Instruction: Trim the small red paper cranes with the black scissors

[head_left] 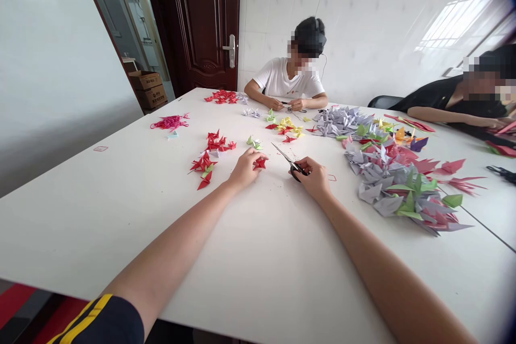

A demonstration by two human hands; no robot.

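My left hand [244,167] rests on the white table [121,209] with its fingertips pinching a small red folded paper piece [260,162]. My right hand [313,176] grips the black handles of a pair of scissors [287,159], whose blades point up and left and lie shut just to the right of the red piece. A row of red folded pieces [205,164] lies left of my left hand. A small green and white folded piece [253,143] sits just beyond it.
A big heap of grey, red and green folded paper [397,183] lies right of my right hand. More folded pieces are scattered across the far side of the table. One person in a white shirt [290,83] sits opposite, another in black [451,99] at the right. A dark door [201,21] is behind.
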